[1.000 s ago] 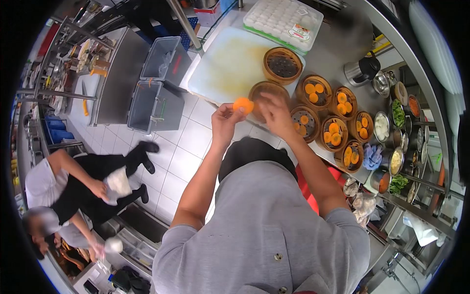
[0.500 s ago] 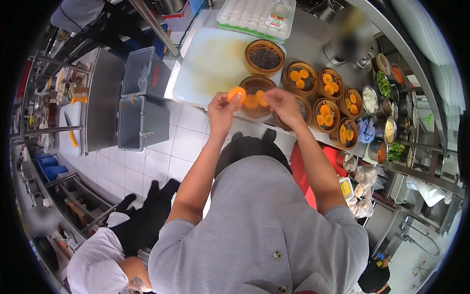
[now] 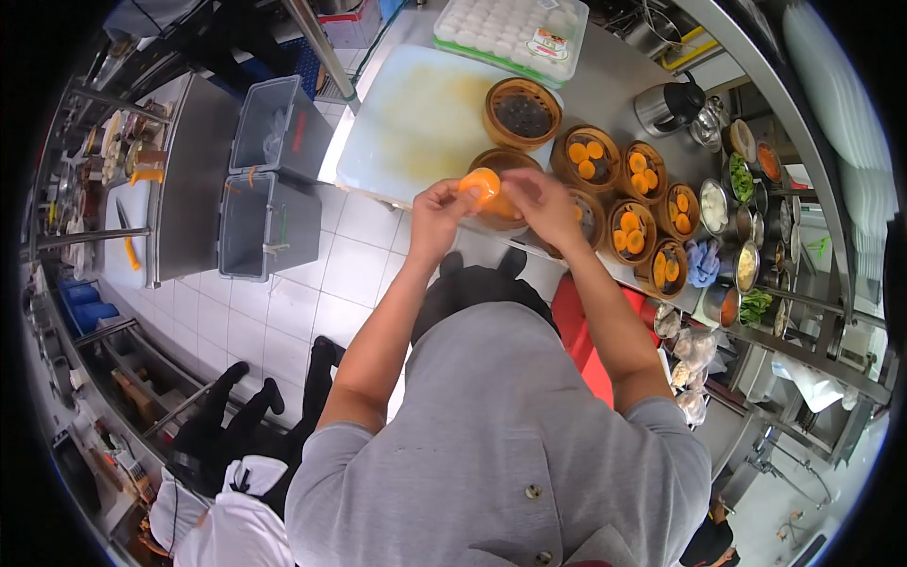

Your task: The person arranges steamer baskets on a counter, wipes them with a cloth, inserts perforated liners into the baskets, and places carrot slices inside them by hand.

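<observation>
My left hand [image 3: 442, 215] pinches a glossy, round orange piece [image 3: 480, 188] between thumb and fingers. Beside it, my right hand [image 3: 545, 205] is smeared by motion, its fingers over the near bamboo steamer basket [image 3: 502, 162]. Orange shows in that basket under my hands, mostly hidden. Behind it stands another bamboo basket [image 3: 522, 114] with a dark perforated base. To the right, several bamboo baskets [image 3: 586, 156] hold orange rounds on dark bases. One more basket [image 3: 588, 219] is partly covered by my right hand.
A white cutting board [image 3: 402, 113] lies left of the baskets, below a lidded egg tray [image 3: 510, 38]. A metal jug [image 3: 666, 106], a crumpled blue cloth [image 3: 704, 262] and bowls of ingredients [image 3: 714, 206] stand right. Grey bins [image 3: 269, 231] are on the floor; a person in white [image 3: 236, 520] is lower left.
Both hands have come closer together, the left one moving slightly right with its orange round. The right hand no longer clearly shows an orange piece. The person at lower left has shifted.
</observation>
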`<state>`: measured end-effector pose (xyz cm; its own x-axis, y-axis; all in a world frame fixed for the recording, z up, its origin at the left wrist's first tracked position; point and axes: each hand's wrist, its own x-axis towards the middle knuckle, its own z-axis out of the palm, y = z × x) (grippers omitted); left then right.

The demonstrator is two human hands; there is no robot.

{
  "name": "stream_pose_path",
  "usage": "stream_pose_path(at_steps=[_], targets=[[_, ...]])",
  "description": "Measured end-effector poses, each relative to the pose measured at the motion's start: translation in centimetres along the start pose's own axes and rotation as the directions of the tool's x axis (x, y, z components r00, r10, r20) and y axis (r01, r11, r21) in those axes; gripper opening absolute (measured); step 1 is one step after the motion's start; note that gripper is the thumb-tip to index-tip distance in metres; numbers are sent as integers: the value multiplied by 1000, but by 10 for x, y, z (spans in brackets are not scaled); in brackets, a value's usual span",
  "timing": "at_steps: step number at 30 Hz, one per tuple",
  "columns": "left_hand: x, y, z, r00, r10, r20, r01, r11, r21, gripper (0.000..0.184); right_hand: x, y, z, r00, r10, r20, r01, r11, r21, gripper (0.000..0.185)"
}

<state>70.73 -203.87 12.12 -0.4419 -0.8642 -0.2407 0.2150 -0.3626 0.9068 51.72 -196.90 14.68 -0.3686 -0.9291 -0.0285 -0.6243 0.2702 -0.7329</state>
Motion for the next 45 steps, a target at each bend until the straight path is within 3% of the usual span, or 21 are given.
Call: stream_pose_path(at_steps=[1, 2, 4, 8, 10, 15, 17, 18, 20, 21, 22, 23, 24, 26, 31, 36, 38, 40, 42, 44, 45], targets=[[2, -1, 0, 1000, 13, 26, -14, 999, 37, 27, 1, -12, -6, 970, 152, 192, -212, 913, 348, 22], [4, -3, 0, 998, 26, 57, -30, 997, 74, 26, 3, -16, -5, 970, 154, 186, -212, 913, 348, 22], [10, -10, -1, 996, 32, 81, -40, 994, 100, 25, 8, -20, -6, 958, 102, 268, -244, 780, 577, 22], [12, -6, 2, 996, 36, 85, -49, 988, 147, 25, 18, 0, 3, 963, 118, 241, -239, 786, 571, 21], [14, -3, 0, 998, 43, 53, -50, 989, 138, 25, 22, 1, -2, 955, 225, 191, -295, 725, 622, 20], [18, 3, -4, 999, 12, -30, -10, 999, 34, 24, 23, 24, 9, 964, 221, 146, -257, 916, 307, 19], [20, 5, -5, 1000, 12, -1, -12, 999, 44, 24, 23, 34, 20, 996, -82, -16, 80, 990, -113, 25], [21, 7, -4, 1000, 11, 24, -12, 999, 51, 24, 24, 34, 21, 996, -82, -16, 80, 991, -112, 25], [22, 9, -4, 999, 23, 38, -26, 996, 86, 23, 21, 30, 22, 922, -347, -171, 259, 882, -394, 30], [25, 10, -5, 998, 38, 52, -44, 992, 119, 23, 22, 16, 18, 921, -349, -172, 261, 882, -392, 30], [29, 10, -4, 998, 43, 49, -49, 992, 120, 23, 23, 2, 11, 989, -94, -113, 99, 994, 36, 29], [32, 8, -3, 996, 62, 67, -71, 988, 135, 23, 23, -9, 5, 991, 123, 54, -134, 891, 434, 29], [34, 6, -2, 993, 80, 87, -93, 984, 150, 22, 23, -14, 1, 991, 122, 52, -133, 890, 436, 29], [42, 3, 1, 991, 76, 106, -94, 980, 176, 23, 28, -20, -9, 928, 201, 312, -345, 780, 522, 24], [66, 19, 22, 993, 98, 63, -107, 982, 158, 23, 55, -6, -18, 949, 228, 219, -316, 683, 658, 24], [139, 12, 27, 971, 206, 121, -238, 892, 384, 23, 107, 32, -25, 955, 287, -78, -214, 844, 491, 21], [169, 20, 39, 959, 216, 186, -279, 842, 462, 23, 121, 42, -19, 931, 356, -82, -285, 849, 446, 22], [192, 29, 55, 965, 129, 229, -236, 807, 541, 23, 134, 72, 4, 975, 98, -198, -96, 995, 16, 21], [218, 22, 63, 961, 101, 259, -241, 767, 594, 22, 130, 61, 7, 963, 116, -242, -134, 989, -62, 18], [228, 21, 73, 941, 23, 338, -298, 529, 795, 21, 128, 52, 9, 952, 207, -224, -259, 937, -234, 17], [228, 18, 77, 935, 7, 354, -305, 523, 796, 21, 125, 52, 9, 950, 219, -220, -273, 927, -256, 19]])
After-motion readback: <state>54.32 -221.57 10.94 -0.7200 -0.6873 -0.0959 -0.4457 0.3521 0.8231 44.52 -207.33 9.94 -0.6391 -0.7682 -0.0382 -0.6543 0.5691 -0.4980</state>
